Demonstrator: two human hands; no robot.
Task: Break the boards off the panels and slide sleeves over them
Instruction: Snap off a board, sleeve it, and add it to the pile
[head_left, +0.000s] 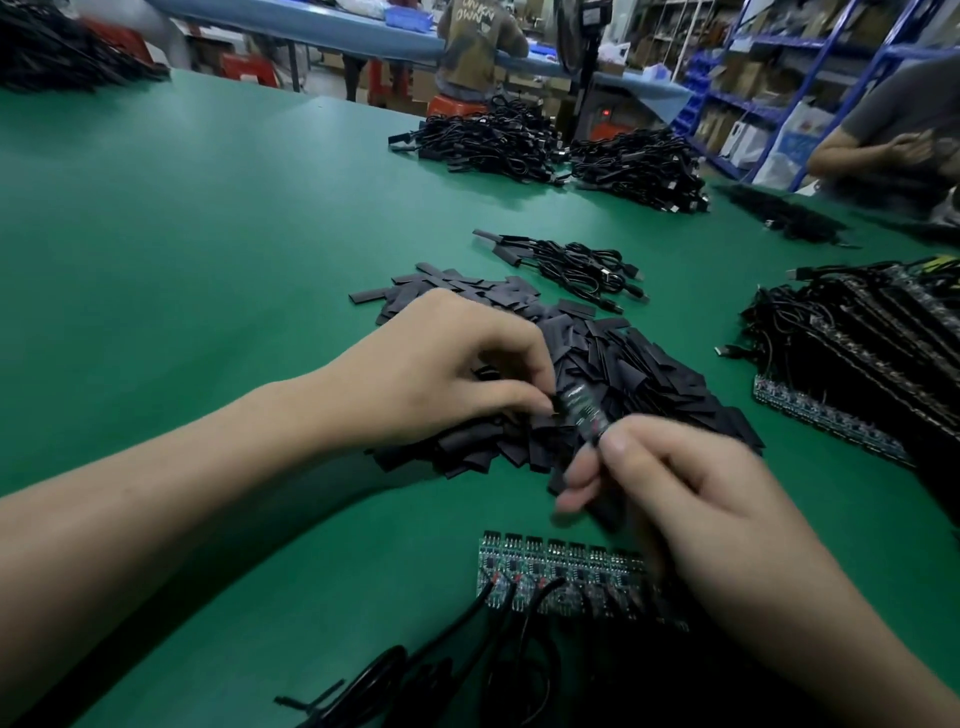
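Over a heap of flat black sleeves (649, 374) my right hand (691, 499) pinches one small circuit board (584, 413) by its near end. My left hand (452, 374) pinches a black sleeve (556, 402) at the board's far tip; how far the sleeve is on I cannot tell. In front of me lies a panel of joined boards (550, 571) with black cables (441, 649) soldered to it, partly hidden under my right wrist.
The green table (182, 260) holds a small bunch of sleeved cables (576, 265) behind the heap, a stack of panels with cables (857, 374) at the right and large cable bundles (561, 150) farther back. A person's arms (883, 145) are at the far right.
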